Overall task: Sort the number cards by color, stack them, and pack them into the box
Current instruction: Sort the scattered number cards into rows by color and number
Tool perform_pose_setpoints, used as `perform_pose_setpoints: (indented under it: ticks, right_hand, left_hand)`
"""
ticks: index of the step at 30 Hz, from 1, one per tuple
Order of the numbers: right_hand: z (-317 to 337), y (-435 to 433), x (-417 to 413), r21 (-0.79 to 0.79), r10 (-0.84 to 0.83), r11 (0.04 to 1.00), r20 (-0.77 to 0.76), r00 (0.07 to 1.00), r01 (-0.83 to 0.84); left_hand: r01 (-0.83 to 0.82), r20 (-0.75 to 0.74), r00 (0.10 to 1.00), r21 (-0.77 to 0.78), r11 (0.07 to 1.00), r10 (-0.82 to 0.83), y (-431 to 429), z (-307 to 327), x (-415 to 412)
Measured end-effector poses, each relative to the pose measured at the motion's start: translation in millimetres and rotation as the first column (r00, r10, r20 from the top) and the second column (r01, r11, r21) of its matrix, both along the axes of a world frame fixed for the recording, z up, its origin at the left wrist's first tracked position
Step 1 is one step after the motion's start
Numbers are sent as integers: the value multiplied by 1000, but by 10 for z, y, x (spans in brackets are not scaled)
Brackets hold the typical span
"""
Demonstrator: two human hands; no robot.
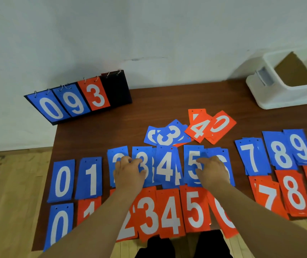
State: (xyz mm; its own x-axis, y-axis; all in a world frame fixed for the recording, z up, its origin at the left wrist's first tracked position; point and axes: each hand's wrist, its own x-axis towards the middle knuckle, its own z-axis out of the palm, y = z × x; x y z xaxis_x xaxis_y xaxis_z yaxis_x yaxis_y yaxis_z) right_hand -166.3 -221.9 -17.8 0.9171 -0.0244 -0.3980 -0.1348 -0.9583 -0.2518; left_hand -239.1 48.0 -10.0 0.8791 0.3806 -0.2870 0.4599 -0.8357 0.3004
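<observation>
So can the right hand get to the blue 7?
Probably yes. The blue 7 lies uncovered just to the right of the right hand, with nothing on it or in the way.

cards (165, 170) on table (97, 135), box (286, 90) far right

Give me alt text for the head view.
Two hands rest on a row of blue cards on a brown table, the left hand on 2 and 3, the right hand on 5 and 6. Nearer lie orange cards; a scoreboard and white box stand behind.
</observation>
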Motion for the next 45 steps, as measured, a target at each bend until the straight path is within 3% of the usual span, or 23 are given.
perform_pose_setpoints:
  ticks: [4, 9, 17, 20, 26, 31, 35, 39, 45]
  right_hand:
    - [162, -56, 99, 191, -70, 980, 54, 996, 58]
    - [352, -219, 392, 285, -170, 948, 77, 983, 141]
    - [302, -361, 1094, 267, -325, 905, -65, 944, 330]
    - [204, -158, 1330, 251, -300, 914, -113, 947, 319]
    - [21, 233, 1624, 6, -309, 950, -132, 942, 312]
    - [-52, 184, 1749, 59, -332, 937, -162, 929, 345]
    - [-108, 70, 1749, 221, -316, 918, -93, 944, 329]
    - [-43, -120, 1781, 247, -321, 927, 135, 938, 282]
    - [183, -338, 1827, 293, -377, 906, 230, 897, 306]
  left_hand:
    - [-10, 34, 999, -91, 996, 13, 19, 195, 265]
    - [29, 99, 995, -185, 982, -10, -113, 333, 667]
    - [63, 35, 998, -160, 985, -58, -468, 205, 1266]
    - [102, 2, 995, -122, 987, -103, -568, 52, 1460]
    - [196, -64, 979, 5, 981, -195, -681, -156, 1716]
    - [187, -50, 980, -71, 980, -191, -623, -185, 1832]
    - [167, 102, 984, -228, 959, -147, -603, -165, 1885]
    - [122, 223, 973, -292, 949, -56, -557, -45, 2061]
    - [-64, 296, 930, -453, 889, 218, -492, 363, 2159]
